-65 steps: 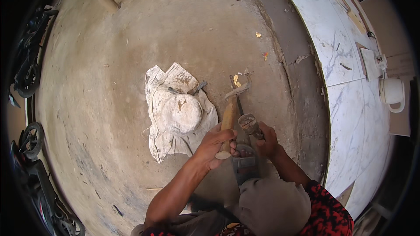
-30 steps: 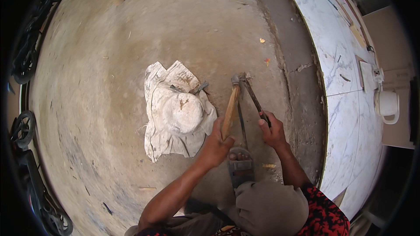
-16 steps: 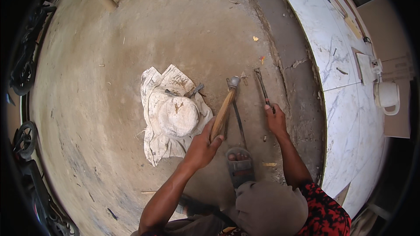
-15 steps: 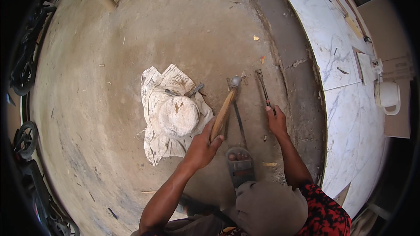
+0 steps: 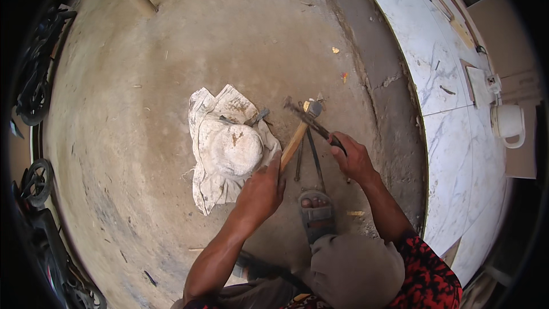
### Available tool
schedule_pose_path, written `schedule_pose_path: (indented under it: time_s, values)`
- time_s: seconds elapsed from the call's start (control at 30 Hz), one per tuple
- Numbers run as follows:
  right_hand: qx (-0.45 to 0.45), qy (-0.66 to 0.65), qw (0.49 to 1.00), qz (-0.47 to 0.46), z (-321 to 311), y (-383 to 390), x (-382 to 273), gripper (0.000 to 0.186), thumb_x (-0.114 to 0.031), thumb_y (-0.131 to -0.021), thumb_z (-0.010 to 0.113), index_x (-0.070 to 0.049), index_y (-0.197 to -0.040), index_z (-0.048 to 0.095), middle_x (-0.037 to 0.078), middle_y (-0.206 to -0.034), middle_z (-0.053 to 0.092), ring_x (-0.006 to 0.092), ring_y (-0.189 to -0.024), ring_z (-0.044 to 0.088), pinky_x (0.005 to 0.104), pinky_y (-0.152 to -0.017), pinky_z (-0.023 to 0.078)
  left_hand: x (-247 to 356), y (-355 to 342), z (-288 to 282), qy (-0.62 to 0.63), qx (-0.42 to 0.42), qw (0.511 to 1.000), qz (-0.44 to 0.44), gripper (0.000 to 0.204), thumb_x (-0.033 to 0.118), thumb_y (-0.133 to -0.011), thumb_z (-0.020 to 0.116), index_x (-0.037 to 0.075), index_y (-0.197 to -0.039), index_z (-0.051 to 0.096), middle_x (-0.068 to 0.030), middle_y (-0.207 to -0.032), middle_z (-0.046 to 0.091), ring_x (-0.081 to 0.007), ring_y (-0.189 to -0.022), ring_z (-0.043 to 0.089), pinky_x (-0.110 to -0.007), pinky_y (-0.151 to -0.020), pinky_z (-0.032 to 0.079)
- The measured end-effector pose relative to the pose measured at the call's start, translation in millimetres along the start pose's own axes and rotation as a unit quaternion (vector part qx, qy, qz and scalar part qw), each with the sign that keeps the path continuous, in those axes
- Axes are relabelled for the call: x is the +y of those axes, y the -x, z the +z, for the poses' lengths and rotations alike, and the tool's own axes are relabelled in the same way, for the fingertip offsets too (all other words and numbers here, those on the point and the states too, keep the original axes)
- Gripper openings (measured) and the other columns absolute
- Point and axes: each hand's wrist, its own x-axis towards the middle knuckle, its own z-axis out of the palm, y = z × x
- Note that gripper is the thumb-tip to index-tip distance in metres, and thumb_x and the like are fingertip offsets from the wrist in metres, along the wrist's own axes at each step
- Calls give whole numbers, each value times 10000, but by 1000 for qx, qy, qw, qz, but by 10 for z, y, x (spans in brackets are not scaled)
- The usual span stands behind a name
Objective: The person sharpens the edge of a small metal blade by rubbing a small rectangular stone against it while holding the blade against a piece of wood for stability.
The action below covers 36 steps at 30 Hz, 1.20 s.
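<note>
Brown floor point(image 5: 131, 154) | on it: stained white cloth point(image 5: 234, 149) | yellow scrap point(image 5: 335, 50)

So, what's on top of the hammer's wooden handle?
A dark metal tool in the right hand crosses over the wooden handle near the hammer head. The left hand covers the lower end, hiding the wood there.

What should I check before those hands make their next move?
1. Left hand grips the wooden-handled tool: ok.
2. Right hand grips the dark tool: ok.
3. Tools apart from each other in the view: not ok, the dark one crosses in front.
4. Both hands gloved: not ok, they are bare.
5. Metal head tight on the wooden handle: cannot tell.
6. Sandalled foot fully covered: not ok, toes show.
</note>
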Motion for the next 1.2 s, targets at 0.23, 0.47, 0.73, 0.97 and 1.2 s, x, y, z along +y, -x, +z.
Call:
schedule_pose_path:
  time_s: [0.23, 0.47, 0.73, 0.97, 1.2]
  values:
    - [37, -75, 983, 165, -170, 253, -379, 407, -383, -948, 541, -46, -1175, 550, 190, -882, 638, 357, -785, 655, 365, -681, 517, -130, 156, 158, -24, -1, 999, -47, 500, 160, -908, 560, -23, -1345, 399, -318, -948, 611, -484, -853, 598, -540, -766, 459]
    - [-68, 10, 979, 191, 36, 105, -66, 370, -388, -967, 491, -90, -1173, 565, 180, -925, 652, 387, -823, 642, 409, -689, 517, 50, -74, 159, -61, 10, 998, -20, 449, 155, -908, 551, -21, -1306, 442, -302, -961, 606, -470, -808, 605, -534, -729, 473]
    - [-66, -78, 995, -22, 91, 304, -210, 410, -392, -951, 524, -58, -1187, 548, 149, -887, 656, 382, -809, 653, 407, -705, 519, -56, 9, 288, -54, 6, 998, -16, 500, 148, -901, 560, -22, -1347, 412, -286, -907, 602, -465, -809, 609, -526, -731, 478]
    - [-69, -91, 966, 232, 238, 277, 20, 477, -427, -982, 460, -10, -1202, 536, 100, -706, 602, 178, -604, 588, 322, -575, 466, -303, 35, 480, 30, 20, 999, 14, 510, 156, -912, 563, 10, -1373, 399, -270, -897, 611, -427, -772, 616, -480, -709, 486]
    - [45, -246, 923, 294, 104, 405, 136, 506, -418, -1001, 417, 30, -1209, 527, 6, -689, 535, 82, -581, 499, 241, -543, 410, -48, -55, 101, 377, -74, 917, -112, 436, 247, -975, 536, 36, -1338, 418, -52, -757, 527, -103, -565, 538, -267, -489, 449]
